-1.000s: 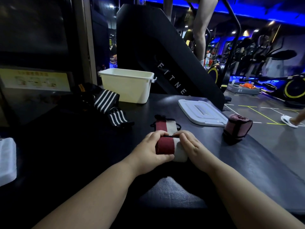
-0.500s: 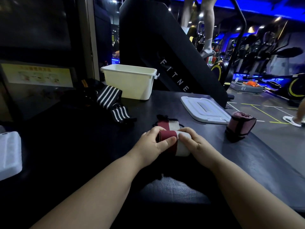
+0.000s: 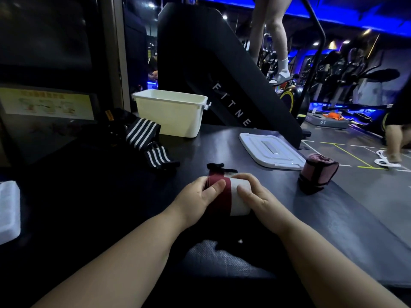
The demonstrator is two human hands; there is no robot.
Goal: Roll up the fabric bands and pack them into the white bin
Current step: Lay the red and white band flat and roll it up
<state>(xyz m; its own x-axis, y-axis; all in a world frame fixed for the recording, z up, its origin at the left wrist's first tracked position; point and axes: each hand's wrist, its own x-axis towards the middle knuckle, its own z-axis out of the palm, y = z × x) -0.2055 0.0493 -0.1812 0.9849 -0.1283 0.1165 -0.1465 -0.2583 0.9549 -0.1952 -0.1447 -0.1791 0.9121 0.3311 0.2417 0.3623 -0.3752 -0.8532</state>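
Reaches forward with both bare forearms, angled in from the lower corners to meet in the middle. Grips the rolled band at its left end with the left hand, thumb laid across the near face, fingers curled round the far side. Clasps the right end with the right hand, thumb pressed on the near face, fingers wrapped over the top. Holds both wrists nearly straight, backs of the hands turned upward.

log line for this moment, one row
phase: rolling | left hand: grips red-and-white band | right hand: grips it too | white bin: lid off | pink roll: outside bin
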